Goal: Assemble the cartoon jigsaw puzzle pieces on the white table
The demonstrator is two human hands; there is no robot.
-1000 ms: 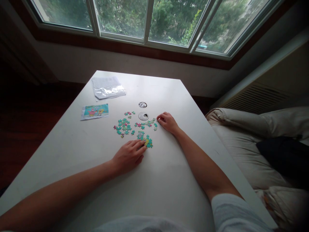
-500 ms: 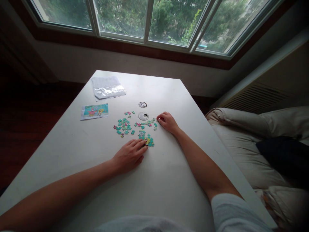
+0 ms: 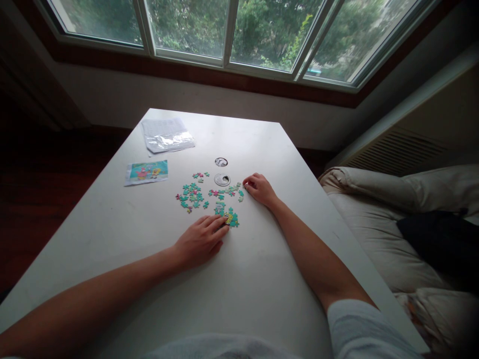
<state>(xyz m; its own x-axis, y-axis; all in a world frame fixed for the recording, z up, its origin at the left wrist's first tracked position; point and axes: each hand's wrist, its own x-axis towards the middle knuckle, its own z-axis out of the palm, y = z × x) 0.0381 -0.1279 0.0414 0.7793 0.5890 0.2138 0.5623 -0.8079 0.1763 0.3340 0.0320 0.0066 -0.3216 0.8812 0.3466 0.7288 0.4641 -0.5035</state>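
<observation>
My left hand (image 3: 200,239) lies flat with its fingers stretched out, the fingertips on the lower left edge of a partly joined jigsaw section (image 3: 233,219) with a yellow cartoon figure. Part of that section is hidden under the fingers. My right hand (image 3: 260,188) rests on the table, its fingers curled and the thumb drawn toward the index finger; whatever is between them is too small to make out. Just left of those fingertips is a strip of green and pink jigsaw pieces (image 3: 226,192). Farther left lies a cluster of loose, mostly green jigsaw pieces (image 3: 191,193).
A reference picture (image 3: 147,172) lies on the white table (image 3: 157,304) at left. Behind it is a clear plastic bag with papers (image 3: 168,135). Beyond the pieces are a round grommet cover (image 3: 222,180) and a round hole (image 3: 221,162). A sofa (image 3: 366,229) stands at right.
</observation>
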